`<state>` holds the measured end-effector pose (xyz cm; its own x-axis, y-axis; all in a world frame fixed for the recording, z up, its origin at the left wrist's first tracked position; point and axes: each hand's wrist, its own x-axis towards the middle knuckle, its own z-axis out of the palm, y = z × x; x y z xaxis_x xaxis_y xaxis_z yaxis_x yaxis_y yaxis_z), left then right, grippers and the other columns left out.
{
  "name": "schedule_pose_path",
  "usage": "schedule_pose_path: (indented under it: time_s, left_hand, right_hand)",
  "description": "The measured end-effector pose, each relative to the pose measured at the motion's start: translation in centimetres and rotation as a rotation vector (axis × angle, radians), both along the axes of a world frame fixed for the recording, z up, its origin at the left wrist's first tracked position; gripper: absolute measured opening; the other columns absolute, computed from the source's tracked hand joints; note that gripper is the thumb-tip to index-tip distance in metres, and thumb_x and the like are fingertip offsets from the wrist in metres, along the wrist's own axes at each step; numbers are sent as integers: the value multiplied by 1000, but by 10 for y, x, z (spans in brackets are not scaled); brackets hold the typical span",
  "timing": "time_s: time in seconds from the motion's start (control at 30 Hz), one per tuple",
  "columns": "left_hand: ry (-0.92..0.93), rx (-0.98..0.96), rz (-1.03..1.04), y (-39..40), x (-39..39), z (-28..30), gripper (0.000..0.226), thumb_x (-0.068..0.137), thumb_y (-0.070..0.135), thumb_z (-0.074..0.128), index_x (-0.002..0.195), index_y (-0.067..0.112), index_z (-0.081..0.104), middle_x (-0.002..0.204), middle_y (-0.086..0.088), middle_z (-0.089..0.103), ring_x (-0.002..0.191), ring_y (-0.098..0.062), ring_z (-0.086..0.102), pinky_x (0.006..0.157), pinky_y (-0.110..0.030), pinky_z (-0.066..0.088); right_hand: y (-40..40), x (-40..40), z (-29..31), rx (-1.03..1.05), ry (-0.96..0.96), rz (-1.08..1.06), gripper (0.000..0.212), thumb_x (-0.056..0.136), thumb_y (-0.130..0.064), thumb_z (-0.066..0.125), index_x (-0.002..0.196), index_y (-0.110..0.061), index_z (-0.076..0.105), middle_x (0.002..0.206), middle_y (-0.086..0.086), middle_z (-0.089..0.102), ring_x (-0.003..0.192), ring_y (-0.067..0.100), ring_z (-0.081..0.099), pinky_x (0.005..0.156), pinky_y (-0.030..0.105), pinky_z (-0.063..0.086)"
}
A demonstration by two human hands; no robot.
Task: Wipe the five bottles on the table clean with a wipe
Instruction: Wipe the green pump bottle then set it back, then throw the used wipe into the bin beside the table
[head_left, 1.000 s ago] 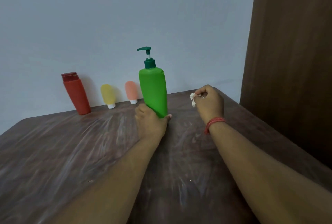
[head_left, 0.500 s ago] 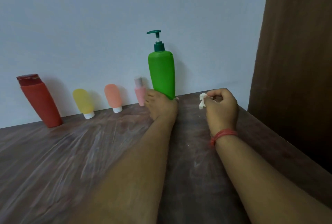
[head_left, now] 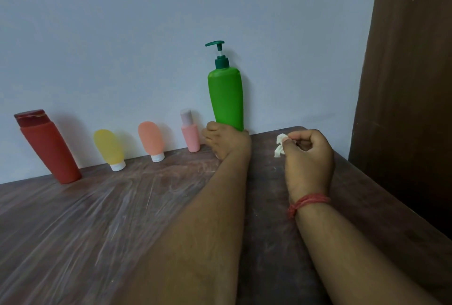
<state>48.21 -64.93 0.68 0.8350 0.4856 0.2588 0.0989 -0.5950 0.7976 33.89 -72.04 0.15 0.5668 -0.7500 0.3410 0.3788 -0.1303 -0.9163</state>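
My left hand grips the base of a tall green pump bottle, which stands upright against the wall at the back of the table. My right hand pinches a small crumpled white wipe to the right of that bottle, apart from it. Along the wall to the left stand a small pink bottle, an orange tube and a yellow tube on their white caps, and a red bottle.
The brown wooden table has a streaked top and its right edge runs close to a dark brown panel. A pale blue wall closes off the back.
My left hand has carried the green bottle back to the wall beside the pink bottle. My right hand with the wipe has followed to the right.
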Motion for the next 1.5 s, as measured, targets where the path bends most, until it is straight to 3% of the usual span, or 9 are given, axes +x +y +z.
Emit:
schedule_pose_path:
  time_s: [0.3,0.53,0.67,0.87,1.0,1.17,1.3,1.4,1.5]
  left_hand:
    - [-5,-9,17,-2,2,-1,89,73,35,90,133,2,33,140,-15,41,129,-32,41,102,-37,43]
    - [-9,5,3,-1,1,0,88,74,37,89,133,3,33,139,-15,40,128,-33,42,101,-40,44]
    - [22,-15,-27,3,-6,3,95,73,46,88,136,3,32,143,-15,37,132,-32,38,104,-38,41]
    - [89,-67,-141,18,-33,12,96,80,49,82,141,0,27,149,-19,33,138,-36,34,110,-41,36]
    - [99,85,-326,55,-76,7,85,87,46,76,143,0,31,147,-18,33,135,-37,37,111,-45,35]
    - [33,444,-420,141,-141,4,49,96,42,63,124,3,54,132,-17,49,123,-34,43,106,-41,34]
    - [-78,525,-451,210,-193,18,35,99,36,59,112,4,57,118,-17,55,114,-34,48,99,-42,38]
    - [-106,641,-504,246,-231,27,37,101,37,54,118,5,56,122,-15,56,115,-32,49,100,-41,38]
    - [-85,746,-565,271,-270,31,46,104,39,46,135,5,50,140,-15,52,129,-33,45,111,-42,32]
  right_hand:
    - [-1,3,-2,11,37,-25,16,83,-9,73,79,-23,66,73,-14,67,72,-6,64,69,23,56]
    - [0,5,-3,27,35,0,15,83,-10,74,79,-22,66,76,-8,69,70,2,66,67,22,54]
    - [1,5,-4,16,30,10,16,82,-10,75,78,-23,66,76,-8,69,69,-2,65,63,17,50]
    - [-1,3,-4,-15,36,47,13,79,-16,78,77,-23,67,71,-10,70,69,2,67,68,27,56]
    - [6,-5,3,-73,69,189,14,79,-16,80,77,-21,67,76,2,73,76,19,71,74,38,59]
    - [36,-33,17,-253,159,376,15,82,-9,77,79,-19,67,80,4,72,82,26,70,74,40,57]
    - [81,-64,22,-404,263,487,16,83,-5,74,79,-18,66,81,7,72,79,25,68,76,39,55]
    - [119,-96,27,-483,342,573,19,83,-2,73,76,-17,64,77,6,70,73,20,65,72,38,56]
    - [151,-131,27,-538,390,604,15,82,-4,75,79,-14,64,78,9,71,73,23,66,72,39,55]
